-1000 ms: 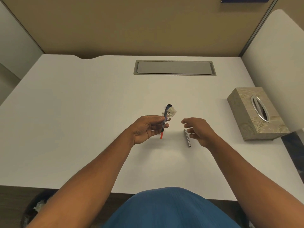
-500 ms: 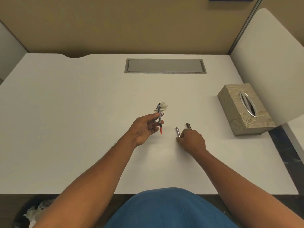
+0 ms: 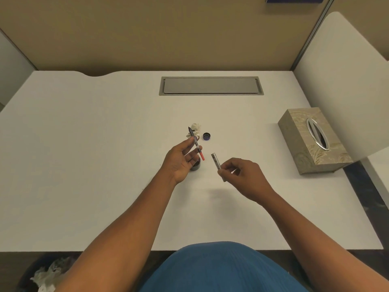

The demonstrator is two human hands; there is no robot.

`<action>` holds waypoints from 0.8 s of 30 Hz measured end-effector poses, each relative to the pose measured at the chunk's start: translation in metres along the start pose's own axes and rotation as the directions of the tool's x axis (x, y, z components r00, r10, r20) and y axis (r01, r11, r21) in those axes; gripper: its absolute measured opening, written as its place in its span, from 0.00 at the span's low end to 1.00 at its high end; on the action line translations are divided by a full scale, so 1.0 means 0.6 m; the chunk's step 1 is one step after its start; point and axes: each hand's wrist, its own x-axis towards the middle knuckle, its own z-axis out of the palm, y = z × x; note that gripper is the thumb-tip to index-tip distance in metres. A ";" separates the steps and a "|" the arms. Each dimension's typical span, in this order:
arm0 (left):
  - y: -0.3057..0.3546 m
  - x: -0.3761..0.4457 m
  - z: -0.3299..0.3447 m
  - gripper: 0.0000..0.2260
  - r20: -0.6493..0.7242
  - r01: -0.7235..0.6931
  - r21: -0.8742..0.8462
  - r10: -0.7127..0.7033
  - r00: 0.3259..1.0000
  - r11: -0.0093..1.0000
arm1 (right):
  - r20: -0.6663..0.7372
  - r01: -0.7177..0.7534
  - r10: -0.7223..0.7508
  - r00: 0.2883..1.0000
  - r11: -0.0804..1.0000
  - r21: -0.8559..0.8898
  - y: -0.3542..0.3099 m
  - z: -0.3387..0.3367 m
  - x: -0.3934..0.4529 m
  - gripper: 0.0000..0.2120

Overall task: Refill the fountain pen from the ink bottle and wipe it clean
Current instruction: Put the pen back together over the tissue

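My left hand pinches the fountain pen's front section, nib pointing away and up, its red converter end toward me. My right hand holds the silver pen barrel off the desk, tilted, just right of the pen. The dark ink bottle stands on the white desk, mostly hidden behind my left fingers. Its round cap lies beyond, inside facing up. A crumpled, stained tissue rests behind the pen's nib.
A patterned tissue box sits at the right of the desk. A grey cable hatch is set into the far middle. A white partition bounds the right side. A bin with crumpled paper is below the desk's near left edge.
My right hand went down to the desk, picked up the silver barrel and has lifted it toward the pen. My left hand has kept hold of the pen section.
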 end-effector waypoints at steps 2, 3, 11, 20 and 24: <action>-0.001 0.003 0.003 0.10 -0.022 -0.008 -0.018 0.008 1.000 1.000 | 0.016 0.021 -0.021 1.000 0.999 -0.035 -0.005 0.002 0.000 0.03; -0.002 0.005 0.005 0.11 -0.030 -0.009 -0.021 0.008 1.000 1.000 | 0.019 0.027 -0.026 0.999 0.998 -0.054 -0.005 0.003 0.000 0.04; -0.010 0.005 0.015 0.11 -0.037 -0.017 -0.052 0.015 0.999 0.998 | 0.016 0.040 -0.038 0.999 0.990 -0.136 -0.010 0.016 0.008 0.04; -0.016 -0.010 0.016 0.06 0.021 -0.002 0.081 0.001 1.000 0.997 | -0.041 0.016 -0.018 0.999 0.999 -0.048 -0.019 0.015 0.023 0.04; -0.015 -0.018 0.020 0.05 0.075 -0.022 0.172 0.010 0.997 0.985 | -0.072 -0.013 0.015 0.997 0.999 0.035 -0.016 0.013 0.023 0.04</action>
